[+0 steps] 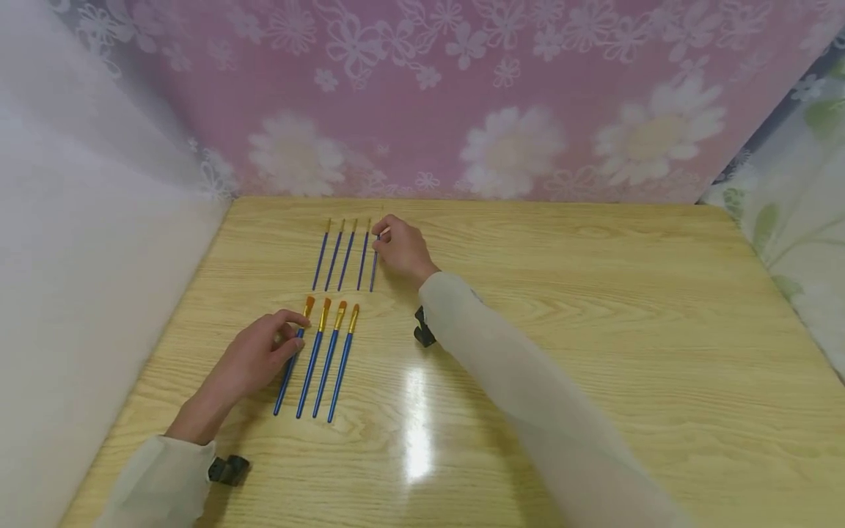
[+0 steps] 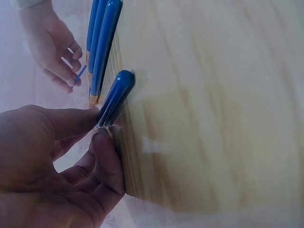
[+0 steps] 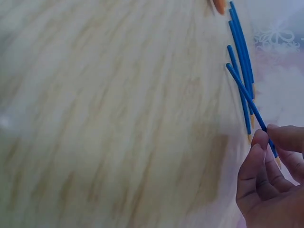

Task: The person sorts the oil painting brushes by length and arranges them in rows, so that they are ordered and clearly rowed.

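My left hand (image 1: 256,355) pinches the leftmost wide paintbrush (image 1: 286,383) near its gold ferrule, thumb on one side and fingers on the other. That brush has a blue handle and brown bristles and lies alongside the other wide brushes (image 1: 323,374). Farther back, my right hand (image 1: 404,253) pinches a thin paintbrush (image 3: 249,102) at the right end of a row of thin blue brushes (image 1: 342,257). Its bristle end is partly covered by the fingers. In the right wrist view this brush slants across its neighbour.
Both rows lie on a wood-grain table (image 1: 594,330), bristles pointing to the far edge. A pink flowered cloth (image 1: 422,110) hangs behind the table, and a white surface (image 1: 86,220) borders it on the left. Each sleeve cuff carries a small black device (image 1: 228,470).
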Available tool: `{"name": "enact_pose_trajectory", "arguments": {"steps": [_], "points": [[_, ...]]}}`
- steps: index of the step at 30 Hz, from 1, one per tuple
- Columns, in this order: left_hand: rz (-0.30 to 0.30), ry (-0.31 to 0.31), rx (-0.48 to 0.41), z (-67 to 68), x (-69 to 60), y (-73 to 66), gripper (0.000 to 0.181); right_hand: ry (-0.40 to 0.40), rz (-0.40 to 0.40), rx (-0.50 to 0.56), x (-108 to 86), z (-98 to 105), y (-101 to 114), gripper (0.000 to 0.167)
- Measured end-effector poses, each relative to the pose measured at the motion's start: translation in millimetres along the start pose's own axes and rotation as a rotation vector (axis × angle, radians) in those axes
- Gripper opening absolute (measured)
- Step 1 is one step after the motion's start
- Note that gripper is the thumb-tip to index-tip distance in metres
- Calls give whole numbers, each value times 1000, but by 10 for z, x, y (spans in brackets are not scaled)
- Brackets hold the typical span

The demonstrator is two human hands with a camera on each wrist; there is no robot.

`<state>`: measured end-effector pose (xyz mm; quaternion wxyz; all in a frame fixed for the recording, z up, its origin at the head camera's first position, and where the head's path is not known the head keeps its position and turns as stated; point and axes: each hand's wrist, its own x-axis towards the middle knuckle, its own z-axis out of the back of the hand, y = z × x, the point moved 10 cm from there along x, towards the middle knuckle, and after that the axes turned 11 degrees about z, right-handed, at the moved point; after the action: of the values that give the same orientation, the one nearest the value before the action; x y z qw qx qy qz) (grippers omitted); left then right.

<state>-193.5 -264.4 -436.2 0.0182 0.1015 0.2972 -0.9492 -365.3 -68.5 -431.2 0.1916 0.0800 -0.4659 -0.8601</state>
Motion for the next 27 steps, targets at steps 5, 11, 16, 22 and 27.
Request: {"name": "enact_pose_trajectory", "arguments": {"steps": [5, 11, 16, 22, 27], "points": [[3, 1, 2, -8, 19, 12, 26, -12, -21, -38, 23, -18, -68, 28], [1, -1, 6, -5, 19, 20, 26, -16, 4, -113, 57, -59, -79, 30], [4, -4, 7, -4, 16, 23, 27, 27, 12, -195, 34, -114, -59, 34], [10, -2, 7, -5, 18, 24, 27, 52, 10, -240, 16, -144, -51, 29], [10, 2, 10, -9, 18, 43, 27, 70, 30, -240, 5, -172, -36, 26]]}}
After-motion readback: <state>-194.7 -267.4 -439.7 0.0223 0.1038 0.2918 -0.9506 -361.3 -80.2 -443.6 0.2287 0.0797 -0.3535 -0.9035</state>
